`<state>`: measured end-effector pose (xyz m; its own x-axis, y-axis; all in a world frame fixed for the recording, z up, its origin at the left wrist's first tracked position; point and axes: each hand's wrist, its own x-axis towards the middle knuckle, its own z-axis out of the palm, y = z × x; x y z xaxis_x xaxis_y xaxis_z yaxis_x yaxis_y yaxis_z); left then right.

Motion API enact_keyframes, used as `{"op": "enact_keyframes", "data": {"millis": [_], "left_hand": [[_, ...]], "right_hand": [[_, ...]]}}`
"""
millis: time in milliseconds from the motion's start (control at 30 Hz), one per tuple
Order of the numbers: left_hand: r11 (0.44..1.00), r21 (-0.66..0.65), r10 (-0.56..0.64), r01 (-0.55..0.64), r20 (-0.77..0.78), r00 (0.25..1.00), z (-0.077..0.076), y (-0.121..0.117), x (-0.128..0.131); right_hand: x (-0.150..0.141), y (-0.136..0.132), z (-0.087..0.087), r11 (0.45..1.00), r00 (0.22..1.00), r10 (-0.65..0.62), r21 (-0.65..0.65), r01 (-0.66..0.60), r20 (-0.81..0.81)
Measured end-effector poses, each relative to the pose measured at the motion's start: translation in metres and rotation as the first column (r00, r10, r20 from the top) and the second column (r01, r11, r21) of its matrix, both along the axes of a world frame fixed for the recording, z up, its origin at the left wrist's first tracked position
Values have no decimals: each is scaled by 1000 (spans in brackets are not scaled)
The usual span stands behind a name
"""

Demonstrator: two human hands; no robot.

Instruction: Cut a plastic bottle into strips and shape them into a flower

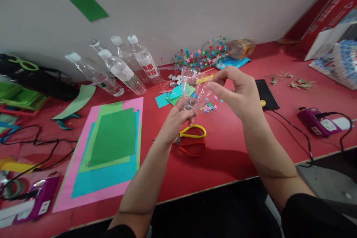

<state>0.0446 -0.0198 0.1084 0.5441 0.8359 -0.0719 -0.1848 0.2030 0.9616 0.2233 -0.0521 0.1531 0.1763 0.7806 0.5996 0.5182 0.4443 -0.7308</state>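
Note:
My left hand (pixel 178 121) is closed around the narrow lower end of a see-through cut plastic bottle (pixel 189 78), which looks slit into flared strips. On the bottle's right side, my right hand (pixel 235 91) pinches the edge of one strip between thumb and fingers. Both hands are raised over the red table. Scissors (pixel 205 132) with one yellow and one red handle lie just below my left hand, which partly hides their blades. Behind the cut bottle are loose star confetti (pixel 208 108) and small blue and green paper pieces (pixel 162 100).
Several plastic bottles (pixel 125 72) stand by the wall at the left. Stacked coloured paper (pixel 114 137) lies in front of them. A star-covered bottle (pixel 202 57) lies at the back. To the right are a black phone (pixel 267 95), a purple power strip (pixel 318 121) and cables.

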Motion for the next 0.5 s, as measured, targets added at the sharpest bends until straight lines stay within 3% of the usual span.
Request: {"op": "enact_keyframes", "data": {"millis": [333, 500], "left_hand": [[995, -87, -43, 47, 55, 998, -3, 2, -2], [987, -116, -100, 115, 124, 987, -5, 4, -4]], "right_hand": [[6, 6, -7, 973, 953, 201, -68, -221, -227], [6, 5, -5, 967, 949, 225, -70, -246, -222]]}}
